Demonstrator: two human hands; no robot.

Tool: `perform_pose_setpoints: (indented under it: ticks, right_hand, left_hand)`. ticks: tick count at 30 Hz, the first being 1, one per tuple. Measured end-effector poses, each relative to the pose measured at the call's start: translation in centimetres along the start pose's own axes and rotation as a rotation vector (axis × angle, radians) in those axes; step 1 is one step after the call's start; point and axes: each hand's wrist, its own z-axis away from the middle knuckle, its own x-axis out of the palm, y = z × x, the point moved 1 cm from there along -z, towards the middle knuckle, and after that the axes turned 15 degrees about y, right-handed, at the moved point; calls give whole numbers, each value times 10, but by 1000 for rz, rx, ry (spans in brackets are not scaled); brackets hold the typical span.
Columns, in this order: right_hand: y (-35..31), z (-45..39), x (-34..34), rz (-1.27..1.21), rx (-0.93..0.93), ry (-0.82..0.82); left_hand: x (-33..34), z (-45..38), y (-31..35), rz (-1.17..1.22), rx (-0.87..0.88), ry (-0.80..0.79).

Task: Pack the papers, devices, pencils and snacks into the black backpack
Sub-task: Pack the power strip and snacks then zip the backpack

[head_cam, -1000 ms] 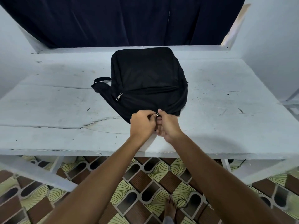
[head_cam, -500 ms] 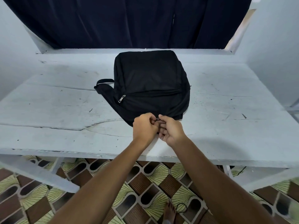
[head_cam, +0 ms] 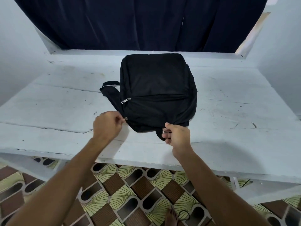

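black backpack [head_cam: 156,88], white table [head_cam: 48,111], navy curtain [head_cam: 130,22], brown-and-green patterned floor tiles [head_cam: 130,193].

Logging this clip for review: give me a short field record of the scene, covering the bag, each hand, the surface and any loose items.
bag: black backpack lying flat on the white table
left hand: pinches a zipper pull at the bag's near left corner
right hand: grips the bag's near edge
front pocket zipper: looks closed
loose items: none visible on the table

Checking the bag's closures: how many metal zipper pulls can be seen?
2: one on the front pocket's left end, one pinched by the left hand at the backpack's near-left corner. Others may be hidden.
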Motion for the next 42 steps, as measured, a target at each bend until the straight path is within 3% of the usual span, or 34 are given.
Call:
perform_pose_setpoints:
  ticks: [4,7,9,11,12,16,20,28,33,36,39,42]
  right_hand:
    - [-6,1,-5,239,-241,-87]
    - [-5,2,-4,758,-900,-8]
    - [-5,10,14,815,-1395,7]
    - [-1,15,43,921,-1710,-33]
    - [1,14,57,986,-1772,-51]
    - [5,6,85,1070,-1852,-98]
    - [6,-2,85,1023,-1893,-231]
    - [10,-13,81,981,-1893,-347]
    - [9,-17,80,999,-1876,-393]
    - [0,-21,77,950,-1860,-485]
    - [-22,-28,62,952,-1799,-629]
    - [-51,-39,35,1020,-1750,-619]
  left_hand:
    - [-3,-11,-19,110,44,-32]
    - [1,-10,-19,163,114,-35]
    - [4,-10,-21,166,149,-19]
    - [6,-7,-23,143,217,3]
    - [6,-6,-24,117,256,21]
    - [10,0,-30,-28,374,125]
    - [18,-14,-29,-127,347,165]
    - [30,-89,-24,-250,102,75]
    - [46,-106,-10,-360,156,-71]
    - [50,-103,-8,-298,109,-40]
    - [37,-85,-1,-54,315,126]
    - [22,-46,3,219,591,48]
